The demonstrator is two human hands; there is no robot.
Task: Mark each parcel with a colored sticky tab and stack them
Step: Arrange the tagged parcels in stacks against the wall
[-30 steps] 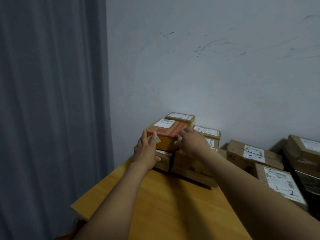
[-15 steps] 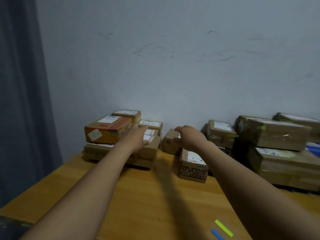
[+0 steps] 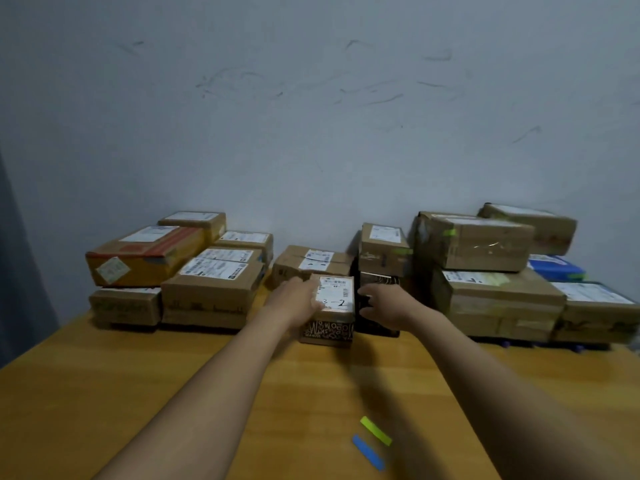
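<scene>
A small brown parcel point(image 3: 335, 308) with a white label marked "3-2" stands on the wooden table point(image 3: 104, 382), in front of the other parcels. My left hand point(image 3: 298, 300) lies against its left side and top edge with the fingers fairly straight. My right hand point(image 3: 382, 303) hovers just right of it with loosely spread fingers, a small gap away, in front of a black box point(image 3: 375, 329). A yellow-green sticky tab point(image 3: 375, 430) and a blue sticky tab point(image 3: 368, 452) lie loose on the table near me.
A stack of parcels topped by an orange-red box point(image 3: 145, 254) fills the back left. Larger parcels point(image 3: 474, 244), some bearing green tabs, are piled at the back right with a blue packet point(image 3: 554, 268). The wall stands right behind them.
The view has swung right, away from the left stack. Both hands left the orange-red box and moved right and nearer, to the small "3-2" parcel.
</scene>
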